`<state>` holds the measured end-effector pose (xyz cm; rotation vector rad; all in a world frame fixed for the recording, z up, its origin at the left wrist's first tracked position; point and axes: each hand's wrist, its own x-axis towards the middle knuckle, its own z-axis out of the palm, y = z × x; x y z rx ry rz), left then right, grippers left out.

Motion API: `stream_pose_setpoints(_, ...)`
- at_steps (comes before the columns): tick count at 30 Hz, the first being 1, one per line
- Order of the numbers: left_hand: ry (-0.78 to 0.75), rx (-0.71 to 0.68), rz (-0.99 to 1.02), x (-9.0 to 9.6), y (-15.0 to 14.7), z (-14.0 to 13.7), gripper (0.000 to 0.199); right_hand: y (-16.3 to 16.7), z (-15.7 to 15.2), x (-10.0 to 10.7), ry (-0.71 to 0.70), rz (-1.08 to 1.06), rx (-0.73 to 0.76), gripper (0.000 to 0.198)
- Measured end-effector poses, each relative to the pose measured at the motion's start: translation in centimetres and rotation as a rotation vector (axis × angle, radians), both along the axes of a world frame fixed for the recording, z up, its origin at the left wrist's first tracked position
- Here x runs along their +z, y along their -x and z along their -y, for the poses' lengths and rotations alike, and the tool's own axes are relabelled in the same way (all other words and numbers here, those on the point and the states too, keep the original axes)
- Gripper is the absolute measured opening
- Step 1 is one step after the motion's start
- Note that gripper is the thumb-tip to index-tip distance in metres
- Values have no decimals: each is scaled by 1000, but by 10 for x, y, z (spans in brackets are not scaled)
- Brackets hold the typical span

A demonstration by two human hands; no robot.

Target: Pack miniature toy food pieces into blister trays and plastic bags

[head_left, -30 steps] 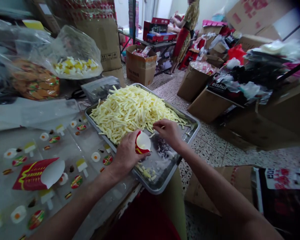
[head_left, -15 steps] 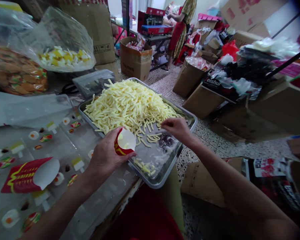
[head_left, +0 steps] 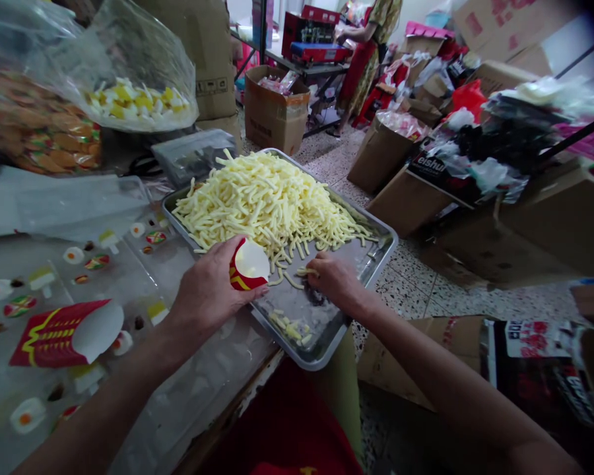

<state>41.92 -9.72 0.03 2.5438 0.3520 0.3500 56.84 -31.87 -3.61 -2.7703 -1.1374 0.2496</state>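
Observation:
My left hand (head_left: 210, 280) is closed round a small red and yellow fries carton (head_left: 249, 265), its white open mouth turned up toward me at the tray's near-left edge. Over the bare part of the metal tray (head_left: 321, 356), my right hand (head_left: 337, 280) pinches pale yellow fries, whose ends stick out to the left of its fingertips. A tall heap of the same fries (head_left: 267, 198) fills the tray's far side. Short broken bits (head_left: 291, 328) lie in the near corner. Another red fries carton (head_left: 66, 333) lies flat on the plastic-covered table at left.
Small egg, burger and popsicle pieces lie in clear pouches (head_left: 96, 262) on the table. Behind are a bag of yellow-white pieces (head_left: 133, 102) and a bag of orange pieces (head_left: 44, 125). Cardboard boxes (head_left: 277, 109) crowd the floor; a person in a red apron (head_left: 359, 66) stands far back.
My right hand has moved left and nearer, from the heap's right edge toward the carton, with fries now showing in its fingers. My left hand still holds the carton. The view has shifted slightly.

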Motion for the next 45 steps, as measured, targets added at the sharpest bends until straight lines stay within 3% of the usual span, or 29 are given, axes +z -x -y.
stream_pose_setpoints(5,-26,11,-94,-3,10,-4,88,20,-12,11,-93,-57,-97,14)
stream_pose_setpoints(9,-163,10,-191,2,8,8,80,46,-22,5,-11,62,2,16)
stream_pose_setpoints(11,-228,-20,-232,6,3,17,75,47,-21,3,-3,64,-26,15)
stream_pose_setpoints(15,-289,-108,-278,3,-11,43,69,42,-9,12,-212,-126,-270,10)
stream_pose_setpoints(17,-290,-173,-288,-4,-19,59,63,47,-4,19,-236,-128,-228,7)
stream_pose_setpoints(21,-228,-341,-274,-23,-29,86,40,63,5,28,-109,-117,22,14)
stream_pose_setpoints(24,-96,-361,-195,-37,-30,93,46,64,20,29,-276,-278,155,19)
stream_pose_setpoints(26,-7,-326,-115,-43,-30,94,51,60,31,27,-430,-315,130,20)
stream_pose_setpoints(29,42,-310,32,-49,-30,96,50,58,38,22,-590,-291,-41,15)
stream_pose_setpoints(32,96,-326,153,-53,-30,97,51,64,28,18,-720,-391,-136,15)
stream_pose_setpoints(35,193,-319,238,-54,-30,94,40,72,9,19,-807,-399,-202,15)
stream_pose_setpoints(38,231,-275,212,-50,-29,84,43,65,-2,25,-848,-399,-167,13)
stream_pose_setpoints(41,115,-188,106,-37,-28,67,68,36,-5,31,-745,-286,-224,16)
stream_pose_setpoints(45,55,-116,48,-19,-25,36,75,-7,-26,28,-142,77,-373,45)
